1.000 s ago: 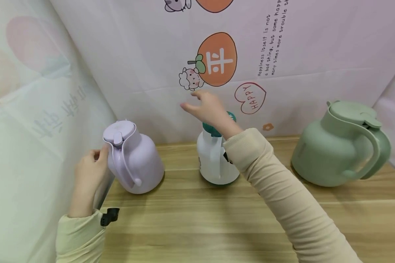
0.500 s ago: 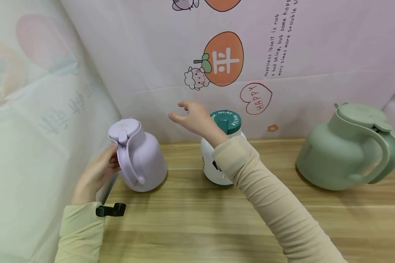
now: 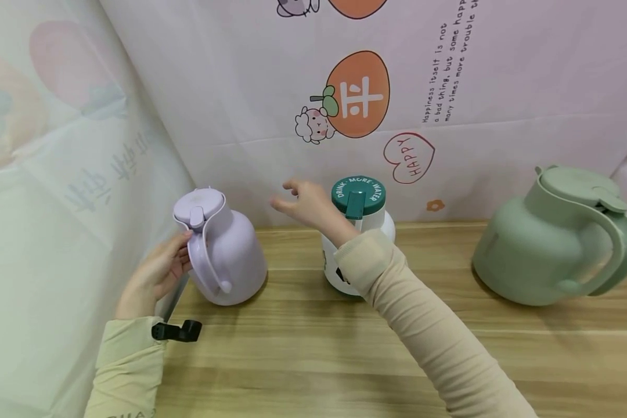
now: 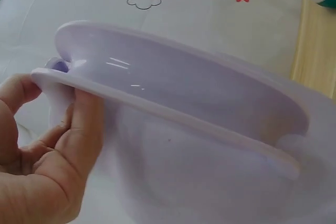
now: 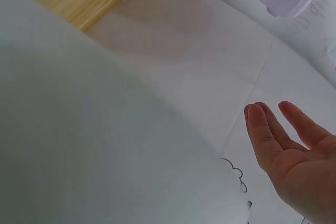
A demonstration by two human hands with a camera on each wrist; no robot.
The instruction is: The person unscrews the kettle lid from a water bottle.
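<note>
On the left of the wooden table stands a lilac thermos jug (image 3: 230, 249). My left hand (image 3: 162, 270) pinches the edge of its handle (image 4: 173, 119) near the top, thumb on one side and fingers on the other. My right hand (image 3: 313, 206) hovers in the air with nothing in it, its fingers (image 5: 262, 129) loosely extended. It is left of the white thermos jug (image 3: 388, 223) and its dark green lid (image 3: 359, 194). My right wrist and sleeve hide part of that white jug.
A large sage green thermos jug (image 3: 543, 249) stands on the right of the wooden table (image 3: 292, 354). A printed white cloth (image 3: 240, 87) hangs behind the jugs, and a similar sheet (image 3: 47, 261) covers the left side.
My left hand has closed its fingers onto the lilac jug's handle. The right hand has moved left and down, uncovering the green lid. The head view has shifted slightly.
</note>
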